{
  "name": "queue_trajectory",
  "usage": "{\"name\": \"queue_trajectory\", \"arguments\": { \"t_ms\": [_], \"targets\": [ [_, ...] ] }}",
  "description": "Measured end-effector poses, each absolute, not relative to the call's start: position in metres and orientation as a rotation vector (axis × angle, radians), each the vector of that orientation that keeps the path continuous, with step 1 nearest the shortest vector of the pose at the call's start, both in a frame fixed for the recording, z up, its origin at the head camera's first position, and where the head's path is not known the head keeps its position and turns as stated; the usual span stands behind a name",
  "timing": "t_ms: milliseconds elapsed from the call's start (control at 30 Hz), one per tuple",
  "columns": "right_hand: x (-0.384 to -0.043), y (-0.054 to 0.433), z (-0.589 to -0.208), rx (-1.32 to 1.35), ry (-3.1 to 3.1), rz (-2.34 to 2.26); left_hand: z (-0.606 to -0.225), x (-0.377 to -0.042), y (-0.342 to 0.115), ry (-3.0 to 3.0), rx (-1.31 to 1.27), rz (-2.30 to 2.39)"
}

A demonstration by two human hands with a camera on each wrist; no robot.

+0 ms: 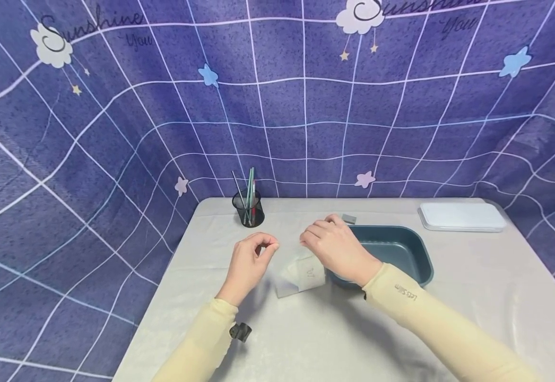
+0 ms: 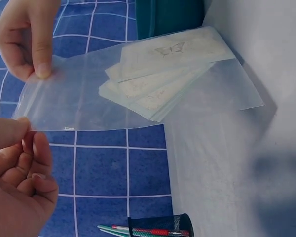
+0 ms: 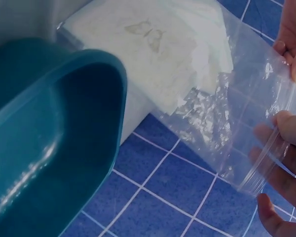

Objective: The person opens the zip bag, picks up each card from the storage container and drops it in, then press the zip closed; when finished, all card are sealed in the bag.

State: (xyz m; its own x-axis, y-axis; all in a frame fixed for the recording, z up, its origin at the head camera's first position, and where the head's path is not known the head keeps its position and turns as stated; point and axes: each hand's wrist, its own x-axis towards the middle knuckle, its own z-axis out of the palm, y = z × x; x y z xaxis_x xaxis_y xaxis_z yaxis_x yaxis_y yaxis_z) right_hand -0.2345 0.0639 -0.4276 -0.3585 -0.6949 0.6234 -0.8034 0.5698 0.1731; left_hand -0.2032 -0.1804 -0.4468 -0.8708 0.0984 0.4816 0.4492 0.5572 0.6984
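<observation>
Between my hands is a clear zip bag (image 2: 64, 101), its zip end toward me. Inside lie several pale paper pieces (image 2: 175, 54), the top one printed with a butterfly. My left hand (image 1: 249, 265) pinches one corner of the bag's zip end between thumb and forefinger, its other fingers curled. At the opposite corner my right hand (image 1: 337, 246) pinches the same end, and in the right wrist view its thumb (image 3: 288, 126) lies over the zip strip, with fingers showing through the plastic. The bag's far end reaches down to the table, papers gathered there.
A teal plastic basin (image 1: 421, 260) stands beside the bag, partly behind my right hand and forearm. A small grey block (image 1: 349, 218) lies behind it. A black mesh cup (image 1: 249, 212) of pens is at back left, a white flat case (image 1: 464, 216) at back right.
</observation>
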Motion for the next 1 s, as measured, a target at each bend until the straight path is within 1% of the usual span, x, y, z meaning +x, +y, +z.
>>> {"name": "queue_trajectory", "arguments": {
  "t_ms": [500,1000],
  "targets": [
    [-0.236,0.093,-0.425,1.133,-2.213,0.196,-0.443,-0.204,-0.185,-2.428,-0.366,-1.244],
    [-0.236,0.115,-0.434,1.112,-2.157,0.327,-0.441,-0.203,-0.185,-2.436,-0.355,-1.266]
  ]
}}
